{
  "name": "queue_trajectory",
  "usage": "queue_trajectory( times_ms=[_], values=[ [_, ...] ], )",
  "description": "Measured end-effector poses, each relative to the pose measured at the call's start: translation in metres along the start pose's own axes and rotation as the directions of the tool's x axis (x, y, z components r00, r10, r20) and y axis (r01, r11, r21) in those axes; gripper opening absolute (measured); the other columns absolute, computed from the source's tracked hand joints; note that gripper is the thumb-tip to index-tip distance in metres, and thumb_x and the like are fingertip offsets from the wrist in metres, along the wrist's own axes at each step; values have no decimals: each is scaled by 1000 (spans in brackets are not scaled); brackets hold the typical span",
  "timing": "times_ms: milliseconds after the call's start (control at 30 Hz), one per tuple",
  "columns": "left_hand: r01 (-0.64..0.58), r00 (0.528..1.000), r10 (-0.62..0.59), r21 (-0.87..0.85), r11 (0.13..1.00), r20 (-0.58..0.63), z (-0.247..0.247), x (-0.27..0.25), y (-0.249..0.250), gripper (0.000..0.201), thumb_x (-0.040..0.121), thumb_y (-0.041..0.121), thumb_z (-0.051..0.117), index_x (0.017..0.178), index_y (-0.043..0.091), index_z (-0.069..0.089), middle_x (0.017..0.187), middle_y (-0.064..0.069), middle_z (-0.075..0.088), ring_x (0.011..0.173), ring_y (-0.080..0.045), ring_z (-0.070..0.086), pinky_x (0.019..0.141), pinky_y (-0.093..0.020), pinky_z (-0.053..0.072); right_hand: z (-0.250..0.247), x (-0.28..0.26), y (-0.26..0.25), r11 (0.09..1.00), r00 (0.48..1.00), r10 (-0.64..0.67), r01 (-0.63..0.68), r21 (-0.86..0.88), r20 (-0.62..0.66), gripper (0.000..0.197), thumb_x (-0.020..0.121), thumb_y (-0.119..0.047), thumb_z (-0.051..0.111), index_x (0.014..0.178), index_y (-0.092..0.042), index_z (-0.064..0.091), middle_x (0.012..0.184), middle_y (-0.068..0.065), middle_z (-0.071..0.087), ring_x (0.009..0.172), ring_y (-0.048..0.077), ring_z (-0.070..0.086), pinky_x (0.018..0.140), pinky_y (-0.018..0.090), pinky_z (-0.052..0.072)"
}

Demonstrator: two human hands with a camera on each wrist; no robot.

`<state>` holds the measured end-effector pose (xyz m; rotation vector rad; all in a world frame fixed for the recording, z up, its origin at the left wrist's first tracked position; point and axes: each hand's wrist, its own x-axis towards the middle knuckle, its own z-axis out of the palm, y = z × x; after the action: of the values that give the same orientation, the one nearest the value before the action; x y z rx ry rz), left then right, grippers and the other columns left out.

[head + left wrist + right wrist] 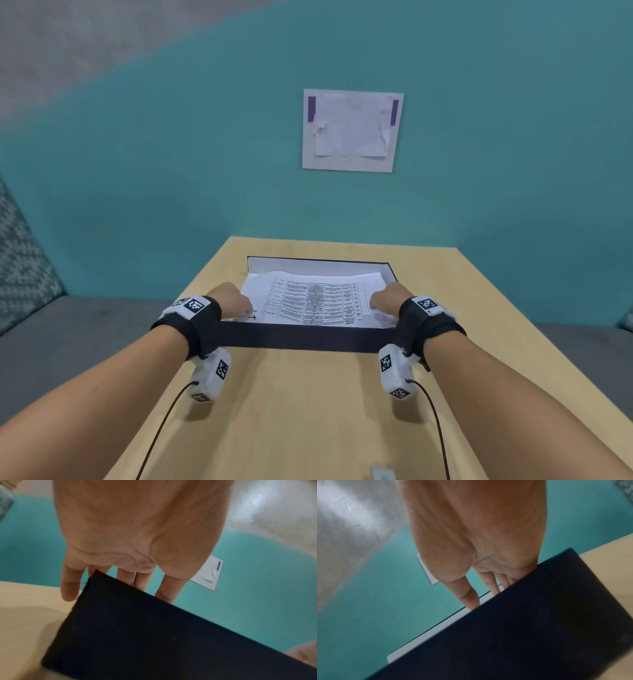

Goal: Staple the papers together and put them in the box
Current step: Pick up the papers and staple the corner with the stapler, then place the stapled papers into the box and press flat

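A black box (pixel 308 340) with a white inside stands on the wooden table (pixel 308 411). The printed papers (pixel 315 301) lie inside it, their far edge leaning on the far wall. My left hand (pixel 233 301) reaches over the near wall at the left corner, fingers extended down onto the sheets. My right hand (pixel 387 302) does the same at the right corner. In the left wrist view my left hand (pixel 130 555) points its fingers (pixel 167 592) behind the black box (pixel 154 635). The right wrist view shows my right hand (pixel 479 547) behind the black box (pixel 530 628); fingertips are hidden.
A small white blurred object (pixel 383 474) lies at the table's near edge. A sheet taped to a white board (pixel 352 130) hangs on the teal wall. A grey seat (pixel 51 329) with a patterned cushion (pixel 20 246) is at the left.
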<state>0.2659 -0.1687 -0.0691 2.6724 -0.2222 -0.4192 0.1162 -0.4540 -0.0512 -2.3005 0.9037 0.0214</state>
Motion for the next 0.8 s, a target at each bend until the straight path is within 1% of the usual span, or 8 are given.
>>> queue_trajectory(
  times_ms=[167,233,367,500,567,667,733,800],
  values=[
    [-24,999,23,25,999,25,-1,-5,2,30,82,31,74,98,6,66,102,-8,69,91,-27,63,76,-31,47,1,2,0,1000,1000,-19,19,-15,7,44,95,-17,56,136,0,52,127,14,63,100,28,61,99,38,50],
    [-38,999,37,46,998,14,-3,-8,2,36,83,32,73,108,6,69,115,-9,69,101,-29,64,84,-33,49,-2,-3,-4,999,999,-39,39,-26,0,43,94,-18,58,133,0,54,135,15,61,106,28,64,101,39,50],
    [-67,997,68,22,998,-39,-17,-33,13,44,87,30,70,124,6,66,128,-10,66,117,-31,61,96,-36,48,-17,-20,-11,995,995,-100,100,-30,-12,40,95,-21,58,125,4,61,128,17,65,115,33,63,97,39,51],
    [-134,987,134,4,991,-83,-35,-68,27,39,90,27,68,122,5,68,129,-10,67,119,-31,61,98,-36,48,-41,-68,-22,990,991,-136,137,44,-18,19,94,-15,59,101,1,66,102,16,66,87,22,52,70,30,41],
    [-207,972,206,2,978,-108,-44,-92,34,37,92,26,66,122,5,69,129,-10,66,120,-31,60,97,-35,46,-54,-96,-25,984,985,-170,171,52,-21,24,96,-12,56,111,3,68,106,17,65,89,21,52,72,29,42],
    [-359,924,351,-35,933,-150,-57,-129,44,29,93,25,65,116,10,74,125,-5,69,110,-24,59,90,-28,43,-75,-151,-29,965,968,-247,251,76,-49,31,96,-16,54,120,-1,68,126,16,68,91,21,56,81,36,50],
    [-461,878,447,-58,885,-170,-63,-158,51,24,92,22,65,110,14,77,119,-4,72,106,-21,60,90,-27,43,-85,-191,-28,945,947,-309,317,85,-91,28,95,-19,57,116,-8,71,122,15,70,92,20,60,77,31,48],
    [-556,822,534,-77,827,-198,-65,-189,60,20,91,21,65,106,16,78,107,-1,74,106,-22,65,90,-28,48,-93,-239,-24,913,908,-400,407,37,-124,25,96,-20,58,115,-15,72,111,5,73,102,18,67,82,28,54]
  ],
)
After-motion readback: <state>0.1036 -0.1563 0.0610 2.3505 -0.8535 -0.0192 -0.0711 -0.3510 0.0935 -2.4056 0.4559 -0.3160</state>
